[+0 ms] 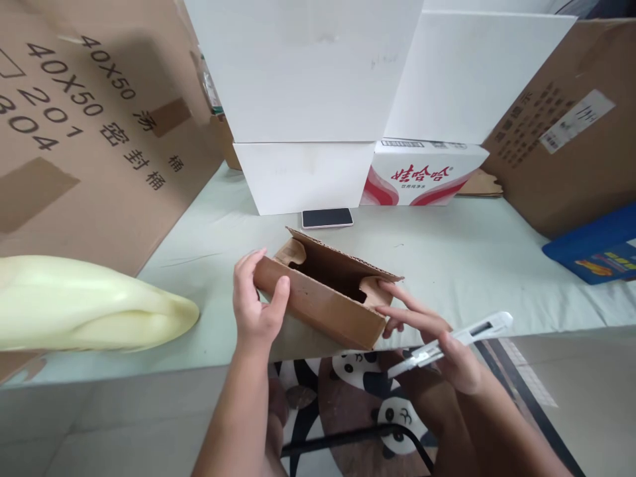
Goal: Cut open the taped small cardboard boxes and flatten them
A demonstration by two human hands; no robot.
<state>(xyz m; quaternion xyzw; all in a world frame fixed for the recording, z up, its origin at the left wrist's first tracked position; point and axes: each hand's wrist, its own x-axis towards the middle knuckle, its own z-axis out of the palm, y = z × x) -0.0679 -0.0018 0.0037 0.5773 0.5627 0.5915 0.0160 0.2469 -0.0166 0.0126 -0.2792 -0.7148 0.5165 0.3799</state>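
Observation:
A small open brown cardboard box (318,301) sits tilted at the near edge of the pale green table (447,265). My left hand (256,305) grips the box's left end, thumb on the front wall and fingers round the corner. My right hand (437,338) holds a white utility knife (460,339) in the palm while its stretched fingers press on the box's right flap.
White boxes (308,106) are stacked at the back, with a red and white printed carton (422,175) beside them. A phone (326,218) lies face up. Large brown cartons (89,119) stand left and right. A cream plastic object (84,305) lies left; a blue pack (596,248) right.

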